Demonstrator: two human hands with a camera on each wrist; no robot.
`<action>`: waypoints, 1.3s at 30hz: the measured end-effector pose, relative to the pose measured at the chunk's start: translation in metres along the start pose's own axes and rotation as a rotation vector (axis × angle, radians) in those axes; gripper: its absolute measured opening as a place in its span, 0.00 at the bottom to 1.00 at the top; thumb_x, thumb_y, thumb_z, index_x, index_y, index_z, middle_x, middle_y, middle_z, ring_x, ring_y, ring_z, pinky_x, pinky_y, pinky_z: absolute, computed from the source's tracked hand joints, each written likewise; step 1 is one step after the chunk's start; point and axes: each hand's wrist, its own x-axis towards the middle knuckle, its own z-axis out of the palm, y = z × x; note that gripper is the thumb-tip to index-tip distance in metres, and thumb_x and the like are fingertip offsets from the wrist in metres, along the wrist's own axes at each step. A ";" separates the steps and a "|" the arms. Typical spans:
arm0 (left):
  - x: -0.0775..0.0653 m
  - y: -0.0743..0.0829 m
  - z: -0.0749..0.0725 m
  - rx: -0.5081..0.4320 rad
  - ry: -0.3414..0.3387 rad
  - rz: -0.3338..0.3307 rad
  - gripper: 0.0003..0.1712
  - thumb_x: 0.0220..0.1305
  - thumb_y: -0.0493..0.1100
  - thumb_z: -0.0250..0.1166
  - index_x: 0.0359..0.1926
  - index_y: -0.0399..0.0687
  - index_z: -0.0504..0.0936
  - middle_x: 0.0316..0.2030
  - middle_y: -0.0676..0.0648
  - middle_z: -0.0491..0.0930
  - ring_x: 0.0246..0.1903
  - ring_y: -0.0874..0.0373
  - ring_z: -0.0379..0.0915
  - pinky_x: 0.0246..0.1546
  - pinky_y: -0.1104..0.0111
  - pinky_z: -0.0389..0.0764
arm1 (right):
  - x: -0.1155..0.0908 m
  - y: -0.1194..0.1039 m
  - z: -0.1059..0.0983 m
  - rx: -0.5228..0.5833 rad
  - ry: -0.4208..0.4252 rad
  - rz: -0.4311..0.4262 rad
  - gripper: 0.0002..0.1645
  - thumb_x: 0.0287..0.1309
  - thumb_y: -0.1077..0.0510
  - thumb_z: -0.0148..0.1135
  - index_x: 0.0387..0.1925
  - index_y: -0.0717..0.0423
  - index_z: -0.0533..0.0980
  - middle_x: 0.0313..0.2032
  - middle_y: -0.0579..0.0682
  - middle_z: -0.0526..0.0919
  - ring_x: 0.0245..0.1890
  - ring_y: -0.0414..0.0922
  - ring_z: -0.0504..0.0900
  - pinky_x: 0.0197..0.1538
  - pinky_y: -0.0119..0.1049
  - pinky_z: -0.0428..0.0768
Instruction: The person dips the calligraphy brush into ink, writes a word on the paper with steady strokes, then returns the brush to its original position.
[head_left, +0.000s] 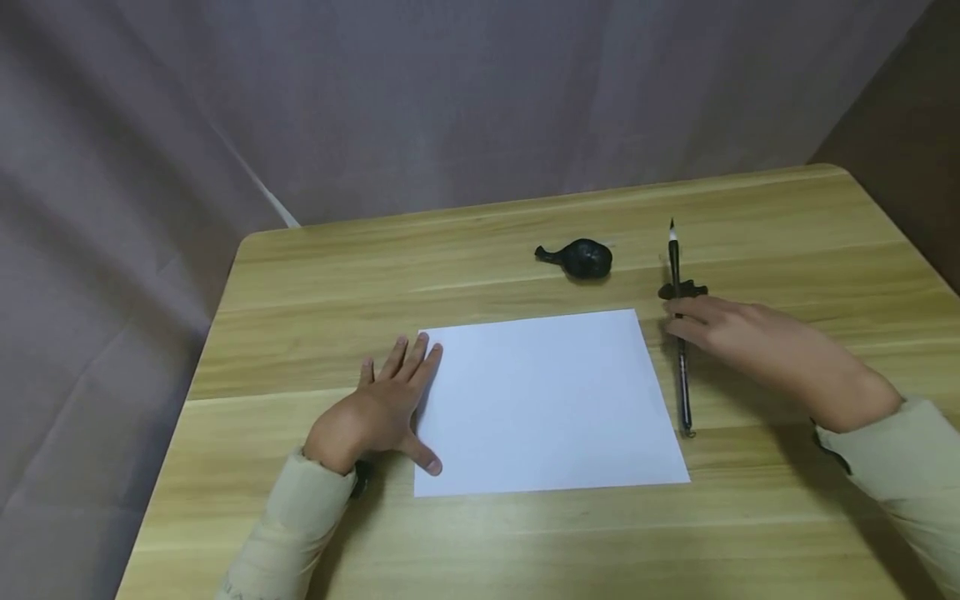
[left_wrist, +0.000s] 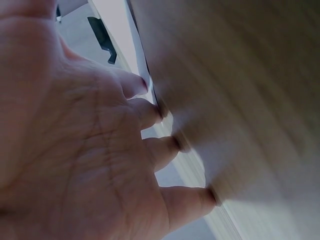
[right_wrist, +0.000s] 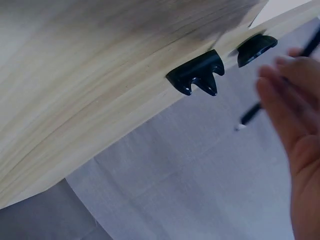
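Observation:
My right hand (head_left: 738,333) pinches a black writing brush (head_left: 683,375) by the middle of its handle, with its dark, white-based tip pointing to the far side. In the right wrist view the brush (right_wrist: 251,114) is lifted clear of a glossy black notched brush rest (right_wrist: 197,72), and the fingers are blurred. From the head the rest (head_left: 693,289) shows beneath the brush. My left hand (head_left: 375,417) has its fingers spread, with fingertips and thumb on the left edge of a white paper sheet (head_left: 547,404). In the left wrist view the fingertips (left_wrist: 202,200) touch down.
A black gourd-shaped dish (head_left: 585,259) stands beyond the paper, left of the brush rest. All of it is on a wooden table (head_left: 525,550) with rounded far corners. A grey curtain (head_left: 480,100) hangs behind the table's far edge.

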 end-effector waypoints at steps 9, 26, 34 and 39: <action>0.001 -0.001 0.000 0.008 -0.002 -0.004 0.94 0.33 0.67 0.89 0.86 0.53 0.30 0.84 0.46 0.19 0.82 0.42 0.13 0.73 0.29 0.32 | -0.004 -0.007 -0.010 -0.022 0.210 -0.104 0.31 0.63 0.81 0.49 0.66 0.65 0.74 0.65 0.66 0.77 0.55 0.64 0.83 0.49 0.60 0.84; 0.000 0.003 0.003 0.018 -0.005 -0.011 0.94 0.33 0.68 0.88 0.86 0.54 0.29 0.84 0.47 0.19 0.82 0.43 0.13 0.74 0.30 0.32 | 0.039 -0.019 -0.018 0.186 0.773 0.013 0.22 0.83 0.56 0.50 0.50 0.70 0.85 0.46 0.62 0.90 0.42 0.58 0.89 0.70 0.24 0.67; 0.001 0.003 0.004 0.024 -0.006 -0.027 0.94 0.32 0.68 0.88 0.86 0.55 0.29 0.84 0.47 0.19 0.82 0.43 0.12 0.75 0.31 0.32 | 0.058 -0.004 -0.010 0.363 0.822 0.293 0.12 0.68 0.66 0.69 0.50 0.69 0.86 0.47 0.61 0.90 0.54 0.22 0.80 0.58 0.16 0.72; 0.001 0.002 0.003 0.023 -0.010 -0.030 0.94 0.33 0.67 0.88 0.86 0.55 0.29 0.84 0.47 0.19 0.82 0.43 0.12 0.75 0.31 0.31 | 0.072 -0.001 -0.010 0.362 0.844 0.372 0.16 0.58 0.75 0.73 0.48 0.68 0.86 0.45 0.59 0.91 0.47 0.35 0.88 0.57 0.18 0.74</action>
